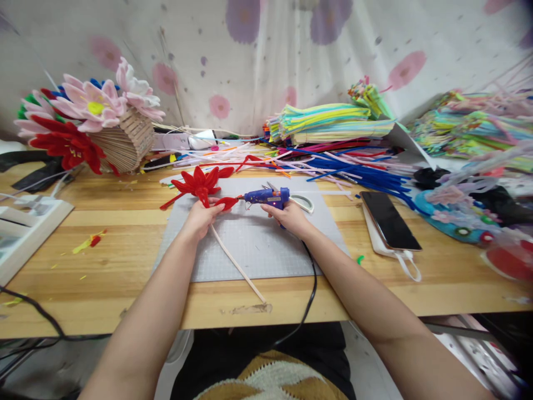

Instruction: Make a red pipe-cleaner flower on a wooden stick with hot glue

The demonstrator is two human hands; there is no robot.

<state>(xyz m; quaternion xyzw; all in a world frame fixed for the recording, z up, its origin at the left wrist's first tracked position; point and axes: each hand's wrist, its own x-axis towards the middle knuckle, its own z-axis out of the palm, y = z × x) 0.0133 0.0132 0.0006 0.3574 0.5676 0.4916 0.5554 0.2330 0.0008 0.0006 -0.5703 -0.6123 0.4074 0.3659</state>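
My left hand (201, 219) is closed on a red fuzzy flower (200, 182) over a grey cutting mat (258, 255). From below that hand a pale stem (235, 260) slants down toward the table's front edge. A single red petal (227, 204) sticks out at the fingertips, with its tip by the nozzle of a blue glue gun (266, 196). My right hand (291, 218) is wrapped round the gun's handle. Whether nozzle and petal touch, I cannot tell. Scissors (303, 203) with pale handles lie partly hidden behind the gun.
Coloured pipe cleaners (362, 172) lie along the back. At the left are a basket (127, 141) of fuzzy flowers and a white power strip (37, 230). A phone (390, 220) lies at the right. The gun's black cord (312, 283) hangs over the front edge.
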